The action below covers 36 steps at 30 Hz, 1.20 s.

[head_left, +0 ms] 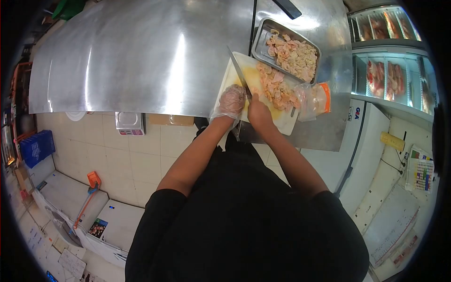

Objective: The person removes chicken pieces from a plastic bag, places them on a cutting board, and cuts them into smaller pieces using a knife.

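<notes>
My right hand [260, 113] is wrapped round the handle of a long knife [240, 73], whose blade points away from me across a white cutting board [288, 125]. Close to the blade's left side, my left hand [231, 100] rests on the board in a clear plastic glove. Its fingers are curled in, and whatever lies under them is hidden. Right of the knife, a heap of pale raw chicken pieces [278, 91], which look like skin, covers part of the board. Yellowish wet patches show on the board's surface.
Behind the board stands a metal tray [261, 50] with more cut pieces. A clear and orange plastic bag [311, 100] lies at the board's right. The steel table [131, 56] stretches left. A lit display fridge [394, 77] stands at right; a scale [129, 123] is below the table edge.
</notes>
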Available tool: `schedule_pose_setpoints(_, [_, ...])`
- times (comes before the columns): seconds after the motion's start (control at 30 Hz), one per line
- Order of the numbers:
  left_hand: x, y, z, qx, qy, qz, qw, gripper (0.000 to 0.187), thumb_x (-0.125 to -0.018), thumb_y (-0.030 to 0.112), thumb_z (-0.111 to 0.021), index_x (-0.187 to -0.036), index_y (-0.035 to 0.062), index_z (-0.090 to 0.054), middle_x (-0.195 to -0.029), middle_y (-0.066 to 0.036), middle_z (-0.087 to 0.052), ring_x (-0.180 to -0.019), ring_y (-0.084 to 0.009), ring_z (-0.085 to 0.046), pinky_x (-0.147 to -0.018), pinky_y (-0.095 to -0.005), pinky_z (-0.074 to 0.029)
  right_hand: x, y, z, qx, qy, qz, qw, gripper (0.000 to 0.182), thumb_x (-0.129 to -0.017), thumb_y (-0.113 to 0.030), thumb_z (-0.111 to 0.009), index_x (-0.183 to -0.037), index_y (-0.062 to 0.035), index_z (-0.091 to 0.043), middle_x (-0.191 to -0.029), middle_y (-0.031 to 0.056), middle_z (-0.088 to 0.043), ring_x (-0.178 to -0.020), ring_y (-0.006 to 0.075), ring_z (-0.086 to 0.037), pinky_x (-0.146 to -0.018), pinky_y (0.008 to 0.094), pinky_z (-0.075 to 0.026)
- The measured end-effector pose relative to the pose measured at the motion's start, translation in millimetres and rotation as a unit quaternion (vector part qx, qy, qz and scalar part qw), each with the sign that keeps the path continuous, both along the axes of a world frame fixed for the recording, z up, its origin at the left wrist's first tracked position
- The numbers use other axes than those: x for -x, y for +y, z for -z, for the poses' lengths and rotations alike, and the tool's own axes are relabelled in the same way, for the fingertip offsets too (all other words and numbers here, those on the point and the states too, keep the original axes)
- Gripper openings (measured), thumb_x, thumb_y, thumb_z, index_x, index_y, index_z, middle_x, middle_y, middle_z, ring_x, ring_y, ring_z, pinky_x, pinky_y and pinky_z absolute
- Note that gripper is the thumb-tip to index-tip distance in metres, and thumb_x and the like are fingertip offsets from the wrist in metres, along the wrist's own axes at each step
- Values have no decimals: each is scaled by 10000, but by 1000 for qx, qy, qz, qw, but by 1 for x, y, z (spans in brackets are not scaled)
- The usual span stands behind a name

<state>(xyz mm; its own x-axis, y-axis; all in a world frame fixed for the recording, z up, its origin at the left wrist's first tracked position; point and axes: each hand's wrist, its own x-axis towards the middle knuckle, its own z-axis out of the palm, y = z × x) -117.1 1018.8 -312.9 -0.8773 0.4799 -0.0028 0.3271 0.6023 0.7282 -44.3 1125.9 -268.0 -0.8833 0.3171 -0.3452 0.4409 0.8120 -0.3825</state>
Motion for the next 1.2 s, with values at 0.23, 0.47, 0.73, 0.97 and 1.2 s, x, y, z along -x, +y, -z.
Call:
schedule_pose_setpoints(0.23, [8, -8, -6, -46, -18, 33, 998, 108, -828, 164, -616, -848, 59, -630, -890, -166, -612, -868, -365, -603, -749, -449, -483, 23, 16, -10, -4, 69, -60, 996, 180, -923, -123, -439, -1031, 19, -456, -732, 272, -628, -696, 457, -636, -660, 551, -500])
schedule_pose_setpoints(0.47, [1, 7, -12, -100, -10, -40, 994, 123, -845, 177, -608, -894, 86, -674, -923, -161, -634, -887, -359, -611, -796, -433, -498, -62, 29, -10, -4, -41, -15, 999, 203, -927, -118, -416, -1078, 15, -438, -747, 284, -627, -698, 461, -635, -624, 557, -497])
schedule_pose_setpoints(0.73, [6, 19, -7, 35, -5, 15, 999, 183, -837, 248, -605, -908, 84, -644, -930, -156, -617, -882, -362, -607, -762, -466, -496, 6, 24, -5, 6, 49, -30, 998, 184, -908, -106, -437, -1032, 31, -439, -771, 303, -635, -735, 478, -637, -663, 558, -503])
schedule_pose_setpoints(0.97, [2, 4, -11, 6, -16, 73, 997, 173, -820, 159, -610, -966, 68, -615, -976, -161, -607, -940, -368, -586, -792, -458, -493, 41, 27, -6, 13, 25, -35, 999, 176, -887, -93, -467, -1005, 37, -470, -815, 290, -644, -833, 460, -651, -723, 518, -524])
schedule_pose_setpoints(1.2, [-12, 22, 1, -5, 165, 14, 986, 267, -791, 168, -673, -1003, 34, -581, -1051, -201, -570, -931, -383, -583, -792, -452, -494, -39, 68, -11, 151, 131, -8, 980, 232, -994, -200, -429, -1047, 23, -462, -826, 313, -620, -765, 499, -598, -711, 575, -450])
